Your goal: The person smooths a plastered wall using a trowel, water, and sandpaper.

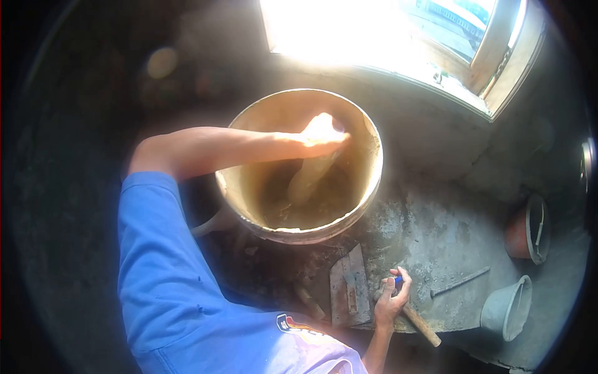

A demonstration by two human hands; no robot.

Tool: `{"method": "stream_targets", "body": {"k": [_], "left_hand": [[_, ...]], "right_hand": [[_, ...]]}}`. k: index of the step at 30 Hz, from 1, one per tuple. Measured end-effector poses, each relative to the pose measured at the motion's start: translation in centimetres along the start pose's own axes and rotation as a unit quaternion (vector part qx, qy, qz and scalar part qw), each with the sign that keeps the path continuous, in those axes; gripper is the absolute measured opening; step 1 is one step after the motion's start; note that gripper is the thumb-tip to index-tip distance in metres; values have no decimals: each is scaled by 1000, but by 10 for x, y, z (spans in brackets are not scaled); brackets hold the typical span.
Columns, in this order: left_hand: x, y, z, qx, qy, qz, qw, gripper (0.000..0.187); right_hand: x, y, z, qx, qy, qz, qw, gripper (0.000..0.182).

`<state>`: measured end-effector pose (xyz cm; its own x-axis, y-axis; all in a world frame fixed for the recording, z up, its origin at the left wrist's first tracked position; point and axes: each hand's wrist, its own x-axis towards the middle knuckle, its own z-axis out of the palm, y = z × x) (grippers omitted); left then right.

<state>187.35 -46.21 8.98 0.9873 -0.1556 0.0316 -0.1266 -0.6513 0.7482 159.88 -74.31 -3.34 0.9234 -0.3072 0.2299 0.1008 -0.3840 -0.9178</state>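
Observation:
My left hand [324, 135] reaches over a large round bucket [375, 181] with a crusted rim, fingers closed. A pale, translucent elongated thing [308, 181] slants down from it toward the dark bottom; glare blurs its exact kind. Lower right, my right hand [391, 300] is curled round a small blue thing [398, 280] that resembles a bottle cap. Below that hand a wooden handle [422, 325] sticks out, its other end hidden. A flat plastering trowel [350, 290] lies just left of the right hand.
A metal rod [461, 282] lies on the dusty grey surface [430, 230] to the right. Beyond it are a reddish bucket [518, 234] and a tilted grey bucket [506, 308]. Above, a bright window frame [507, 81] juts out at the upper right.

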Motion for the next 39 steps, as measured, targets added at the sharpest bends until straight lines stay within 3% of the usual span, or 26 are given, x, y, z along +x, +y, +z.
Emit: {"method": "stream_targets", "body": {"k": [8,12,14,19,21,28,29,30,32,34,36,37,39], "left_hand": [[-14,73,-83,-166,61,150,973,19],[-43,100,-112,-153,110,190,964,20],[-54,102,-128,-170,86,222,956,19],[-66,115,-164,-142,100,212,962,24],[-91,121,-173,-189,62,244,949,23],[-165,134,-212,-211,65,286,933,12],[-184,137,-209,-282,65,275,917,14],[-195,132,-212,-281,70,268,919,14],[-215,113,-218,-207,43,345,914,16],[-235,85,-208,-237,55,339,909,18],[-264,60,-188,-231,42,389,891,21],[-285,58,-166,-303,149,210,918,16],[-309,40,-137,-279,171,194,925,10]], "right_hand": [[-5,-26,-4,-3,-37,-71,997,34],[-7,-40,-8,21,-45,-64,997,35],[-9,-42,-10,42,-67,-56,995,40],[-12,-57,-9,126,-70,-40,989,46],[-2,-73,-13,152,-79,-50,984,47],[25,-132,-24,157,-92,-165,969,47],[24,-136,-22,147,-94,-180,968,48],[22,-138,-19,138,-97,-194,966,50],[17,-143,-9,135,-115,-195,965,51],[9,-148,2,145,-127,-210,958,47],[1,-151,14,151,-143,-201,957,47],[-4,-154,18,146,-154,-201,956,47],[-14,-151,24,137,-182,-201,953,48]]}}
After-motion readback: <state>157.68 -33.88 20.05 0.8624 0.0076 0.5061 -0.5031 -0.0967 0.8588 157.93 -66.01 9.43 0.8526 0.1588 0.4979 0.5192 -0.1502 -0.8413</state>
